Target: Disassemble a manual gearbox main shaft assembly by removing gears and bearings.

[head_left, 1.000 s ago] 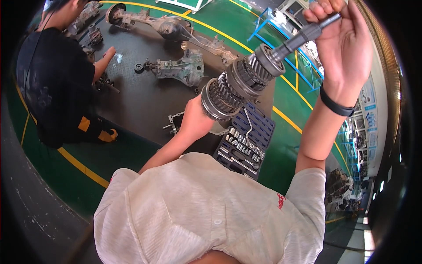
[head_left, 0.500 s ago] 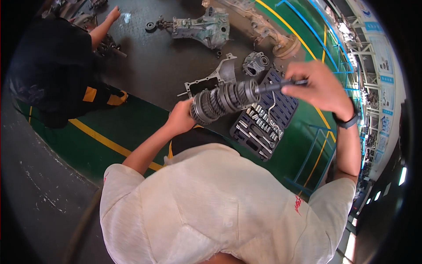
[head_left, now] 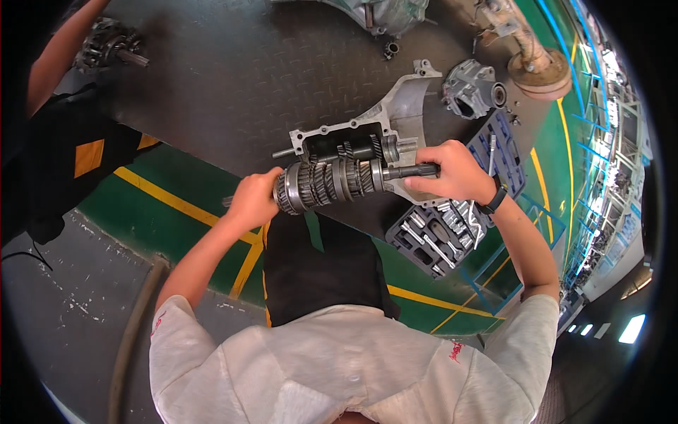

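Observation:
A gear shaft [head_left: 328, 184], stacked with several steel gears, lies crosswise between my hands in front of the table edge. My left hand [head_left: 256, 200] is closed around its left end, by the largest gear; a bit of thin shaft sticks out beyond the fingers. On the right, my right hand [head_left: 455, 173] grips the slim splined end. Just behind the gears sits an open grey gearbox housing half [head_left: 409, 106]. A second, smaller geared shaft [head_left: 364, 147] lies in it. Whether the held shaft touches the housing cannot be seen.
An open socket set case [head_left: 422, 246] lies right of the housing, partly under my right forearm. Behind it stand a metal casting [head_left: 470, 88] and a rusty flanged part [head_left: 540, 71]. A co-worker's arm [head_left: 60, 56] reaches in at far left, near another gear cluster [head_left: 109, 49].
My right hand has come down and leftward, still on the shaft's splined end. The gear shaft now lies more level, close to the housing. The whole view has shifted nearer my body.

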The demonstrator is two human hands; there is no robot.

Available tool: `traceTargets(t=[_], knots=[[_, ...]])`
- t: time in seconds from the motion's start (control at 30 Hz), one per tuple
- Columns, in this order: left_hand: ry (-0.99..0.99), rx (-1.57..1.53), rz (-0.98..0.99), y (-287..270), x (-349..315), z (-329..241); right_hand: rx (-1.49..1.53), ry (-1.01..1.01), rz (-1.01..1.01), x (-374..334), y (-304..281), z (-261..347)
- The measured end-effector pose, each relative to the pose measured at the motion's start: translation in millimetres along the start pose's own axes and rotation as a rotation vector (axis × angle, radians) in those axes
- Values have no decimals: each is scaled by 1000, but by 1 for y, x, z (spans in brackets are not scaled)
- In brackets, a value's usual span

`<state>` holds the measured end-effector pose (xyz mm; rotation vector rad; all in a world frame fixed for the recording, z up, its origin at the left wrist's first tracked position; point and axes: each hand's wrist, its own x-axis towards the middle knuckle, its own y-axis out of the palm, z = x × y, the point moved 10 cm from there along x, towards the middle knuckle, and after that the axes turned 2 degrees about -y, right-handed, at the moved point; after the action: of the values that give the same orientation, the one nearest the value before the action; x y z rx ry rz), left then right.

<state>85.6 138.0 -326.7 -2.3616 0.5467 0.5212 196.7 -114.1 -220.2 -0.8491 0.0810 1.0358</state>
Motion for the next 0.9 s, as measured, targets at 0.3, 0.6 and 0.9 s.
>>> traceTargets(t=[0.3,0.6,0.9], knots=[[-96,80,62,-7,30,-17,425,86,-166,7,4,-82],[-194,212,101,1,36,-23,532,104,-130,8,26,-128],[-242,241,137,3,38,-26,534,63,-82,22,27,-135]])
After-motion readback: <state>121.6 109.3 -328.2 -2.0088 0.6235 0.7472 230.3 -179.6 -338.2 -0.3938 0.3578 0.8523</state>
